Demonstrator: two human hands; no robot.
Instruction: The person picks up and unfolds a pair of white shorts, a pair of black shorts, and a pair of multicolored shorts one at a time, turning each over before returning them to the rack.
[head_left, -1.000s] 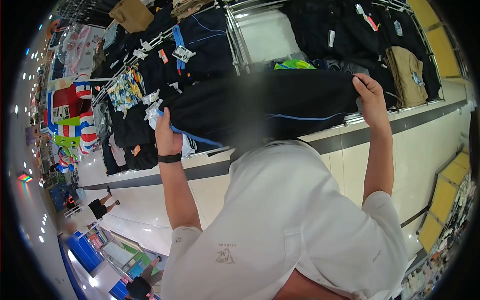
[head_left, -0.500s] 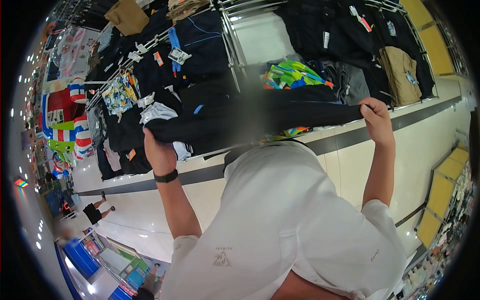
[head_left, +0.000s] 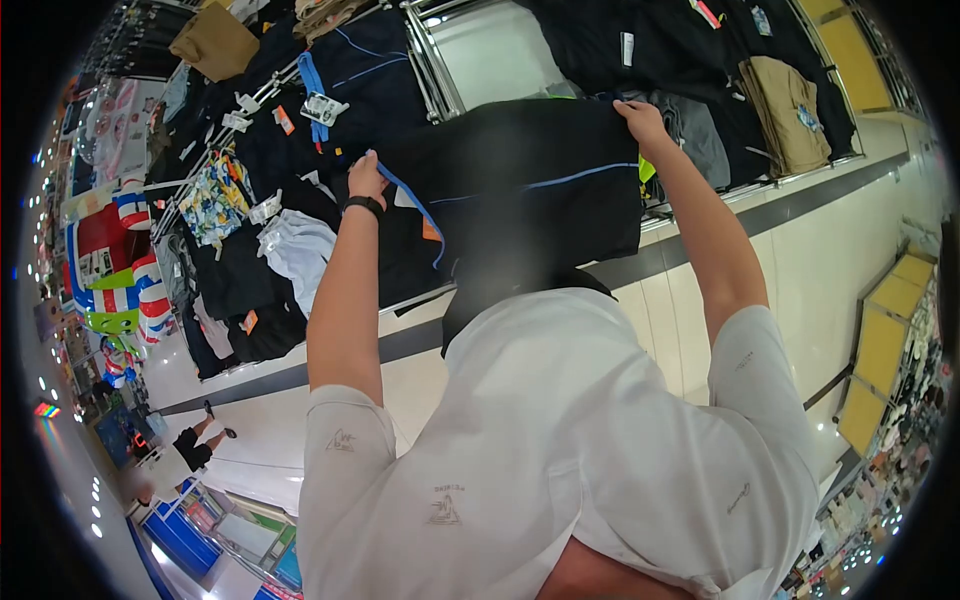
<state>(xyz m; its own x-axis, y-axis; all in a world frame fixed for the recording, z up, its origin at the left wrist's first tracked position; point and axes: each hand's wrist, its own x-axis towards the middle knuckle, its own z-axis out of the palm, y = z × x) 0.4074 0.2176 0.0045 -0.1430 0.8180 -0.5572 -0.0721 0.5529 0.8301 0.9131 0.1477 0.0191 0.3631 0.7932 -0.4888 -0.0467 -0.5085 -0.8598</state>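
Observation:
A black garment with thin blue piping (head_left: 580, 215) hangs spread between my two hands, above the near side of a clothing display. My left hand (head_left: 367, 177), with a dark band on its wrist, pinches its left upper corner, near a loose blue strip. My right hand (head_left: 641, 122) grips the opposite upper corner. A blurred grey smear covers the middle of the cloth. From the frames I cannot tell whether it is shorts or trousers. Beside my left hand lie a white garment (head_left: 298, 250) and a patterned garment (head_left: 216, 200).
Dark clothes with tags cover the metal-railed display. Folded tan clothing (head_left: 785, 115) lies at its right, and a brown paper bag (head_left: 214, 42) stands at the far left. Yellow-panelled shelving (head_left: 862, 408) is at the right. A person (head_left: 185, 450) is in the aisle at lower left.
Both hands have moved up and away from my body, and inward. The garment, stretched in a narrow band before, now hangs open with its blue piping showing.

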